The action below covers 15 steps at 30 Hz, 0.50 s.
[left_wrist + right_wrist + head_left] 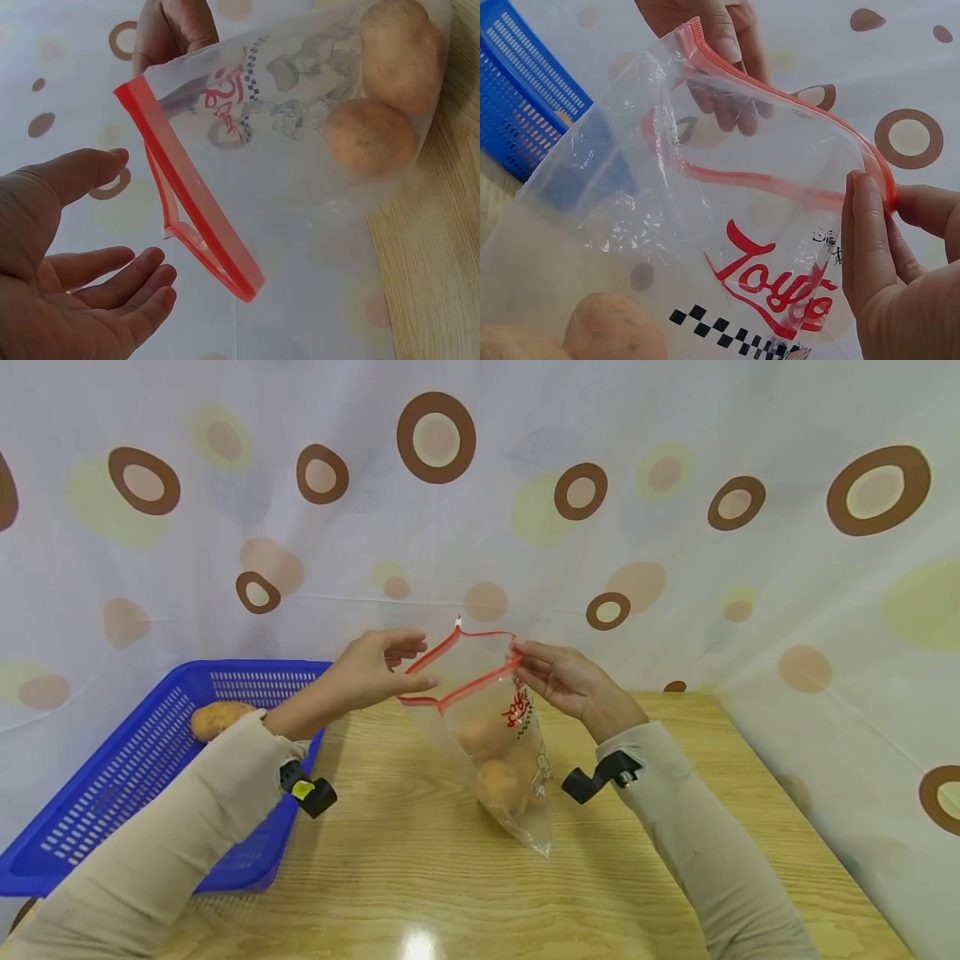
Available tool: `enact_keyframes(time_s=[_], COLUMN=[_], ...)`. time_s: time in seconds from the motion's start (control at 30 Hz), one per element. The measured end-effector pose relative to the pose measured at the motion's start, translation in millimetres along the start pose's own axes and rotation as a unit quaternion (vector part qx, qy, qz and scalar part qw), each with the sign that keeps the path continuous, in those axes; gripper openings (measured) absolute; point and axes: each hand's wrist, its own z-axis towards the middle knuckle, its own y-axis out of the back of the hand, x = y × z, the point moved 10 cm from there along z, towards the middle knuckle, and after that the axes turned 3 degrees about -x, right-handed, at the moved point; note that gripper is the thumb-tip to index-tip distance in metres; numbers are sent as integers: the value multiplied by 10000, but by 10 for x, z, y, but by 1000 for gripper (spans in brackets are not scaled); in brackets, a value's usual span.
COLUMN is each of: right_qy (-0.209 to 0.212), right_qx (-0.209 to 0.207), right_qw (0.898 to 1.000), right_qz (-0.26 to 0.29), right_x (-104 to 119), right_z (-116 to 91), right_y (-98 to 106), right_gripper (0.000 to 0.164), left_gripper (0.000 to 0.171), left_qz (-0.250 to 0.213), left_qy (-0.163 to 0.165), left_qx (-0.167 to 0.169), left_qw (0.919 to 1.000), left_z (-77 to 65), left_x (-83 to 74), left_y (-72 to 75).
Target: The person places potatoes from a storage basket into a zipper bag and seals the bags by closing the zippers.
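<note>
Bag (487,698) (potatoes (370,136) inside) in right fingers (871,236)

The head camera peers forward and down over the tabletop (405,877), well back; left wrist in close, tipped sideways, facing the bag (292,180); right wrist even nearer, looking across it, both sharing its red rim (193,186)!

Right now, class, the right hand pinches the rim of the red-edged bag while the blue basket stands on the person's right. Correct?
No: the head view shows the blue basket on the person's left. The right hand does pinch the red-edged bag.
</note>
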Motion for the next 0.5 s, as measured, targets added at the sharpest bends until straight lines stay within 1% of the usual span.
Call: enact_keyframes(time_s=[0.23,0.4,0.5], right_qy=[32,7,-12], right_qx=[-10,-6,-6], right_qw=[10000,10000,10000], right_qz=[-41,-21,-5], right_x=[4,-3,-6], right_z=[14,16,18], right_y=[6,5,4], right_gripper=[21,21,20], left_gripper=[71,70,70], left_qz=[-95,-90,-52], left_qy=[225,308,348], left_qx=[71,117,83], left_qw=[9997,9994,9993], left_z=[-74,-146,-197], left_x=[144,246,316], left_y=[104,196,268])
